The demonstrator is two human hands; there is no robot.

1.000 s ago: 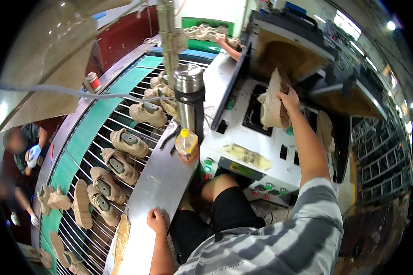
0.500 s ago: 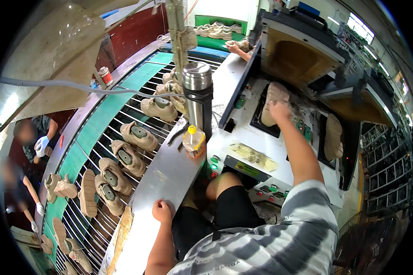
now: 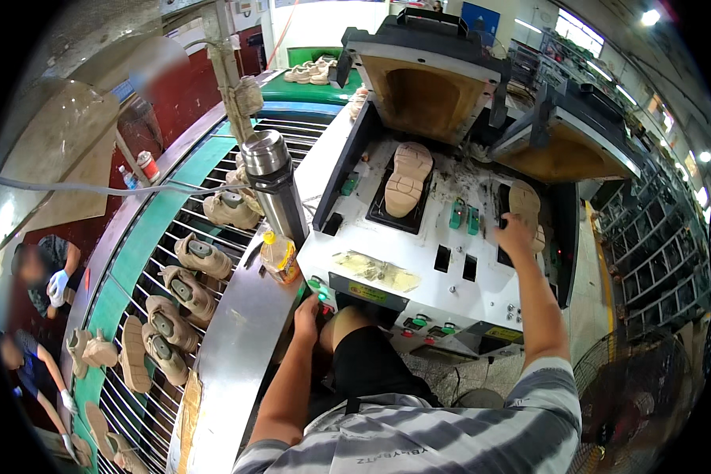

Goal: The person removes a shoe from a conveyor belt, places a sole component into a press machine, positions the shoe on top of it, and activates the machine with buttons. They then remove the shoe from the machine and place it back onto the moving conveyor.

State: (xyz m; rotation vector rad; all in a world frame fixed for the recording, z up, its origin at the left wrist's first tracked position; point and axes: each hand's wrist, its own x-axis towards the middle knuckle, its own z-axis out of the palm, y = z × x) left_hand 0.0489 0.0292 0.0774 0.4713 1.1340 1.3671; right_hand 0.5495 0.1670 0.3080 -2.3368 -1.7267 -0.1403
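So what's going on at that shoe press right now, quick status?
Right hand on the sole-up shoe in the right bay. Left hand at the machine's front edge by the green button. Nothing blocking.

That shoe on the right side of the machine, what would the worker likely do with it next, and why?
Probably lift it out: the right hand already rests on the tan shoe, sole up in the right bay, with the press lid open, while the left hand is at the front buttons.

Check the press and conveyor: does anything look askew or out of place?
A drink bottle and a steel flask stand on the conveyor's metal rim beside the press. The shoes on the rollers lie at mixed angles. No spills show.
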